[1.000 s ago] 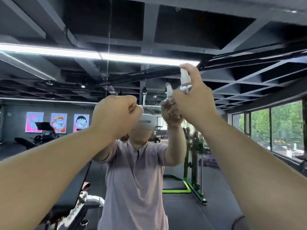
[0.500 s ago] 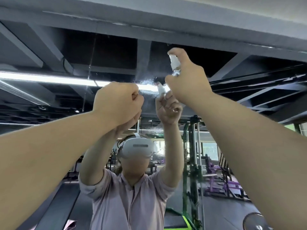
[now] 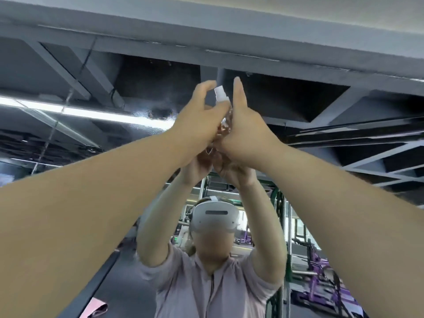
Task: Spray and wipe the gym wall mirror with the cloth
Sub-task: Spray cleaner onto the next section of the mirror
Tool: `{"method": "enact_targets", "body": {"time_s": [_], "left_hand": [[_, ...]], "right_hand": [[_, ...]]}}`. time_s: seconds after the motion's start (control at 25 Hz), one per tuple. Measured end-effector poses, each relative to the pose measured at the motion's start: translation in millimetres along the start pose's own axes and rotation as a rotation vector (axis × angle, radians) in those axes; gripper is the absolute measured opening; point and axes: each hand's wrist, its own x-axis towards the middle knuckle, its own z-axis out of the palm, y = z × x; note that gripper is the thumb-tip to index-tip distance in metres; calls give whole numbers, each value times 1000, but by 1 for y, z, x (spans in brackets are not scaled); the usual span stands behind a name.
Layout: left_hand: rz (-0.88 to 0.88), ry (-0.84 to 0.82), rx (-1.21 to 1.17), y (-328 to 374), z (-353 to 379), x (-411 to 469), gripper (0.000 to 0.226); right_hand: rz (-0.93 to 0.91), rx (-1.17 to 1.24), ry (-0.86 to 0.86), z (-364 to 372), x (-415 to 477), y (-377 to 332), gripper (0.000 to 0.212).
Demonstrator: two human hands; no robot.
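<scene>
Dim overall; a ceiling strip light (image 3: 96, 112) glares at nine o'clock. Edges bow, and everything is softly blurred.

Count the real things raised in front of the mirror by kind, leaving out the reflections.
Hands: 2, the left hand and the right hand
Bottles: 1, the spray bottle between them
Total: 3

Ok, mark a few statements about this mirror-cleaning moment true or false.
1. The spray bottle sits between the left hand and right hand. True.
2. The bottle's top is black. False: its nozzle is white.
3. The mirror reflects a white headset. True.
4. The left hand lies flat on the glass, away from the bottle. False: it is at the bottle, fingers curved by the nozzle.
</scene>
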Motion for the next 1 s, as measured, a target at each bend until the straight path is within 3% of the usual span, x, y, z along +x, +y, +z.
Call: {"method": "enact_targets", "body": {"time_s": [0.16,0.24,0.32,0.44,0.52,0.6,0.76,1.0], "left_hand": [[94,171,27,4,28,-6,31],[170,282,63,6,39,-9,30],[161,283,-16,11,49,-14,33],[55,132,-169,18,56,-16,53],[68,153,-137,18,46,-14,58],[118,212,-42,13,29,-12,58],[179,115,426,7,6,-8,47],[75,-83,544,13,25,-10,43]], "right_hand": [[38,121,25,-10,-13,22,101],[97,150,84,-10,-23,28,69],[70,103,143,-8,-29,28,39],[-18,100,191,-8,-31,23,45],[-39,79,134,-13,-34,22,74],[-59,-101,97,-21,-44,29,95],[42,-202,327,-47,-66,47,80],[140,-214,379,-77,-86,77,71]]}}
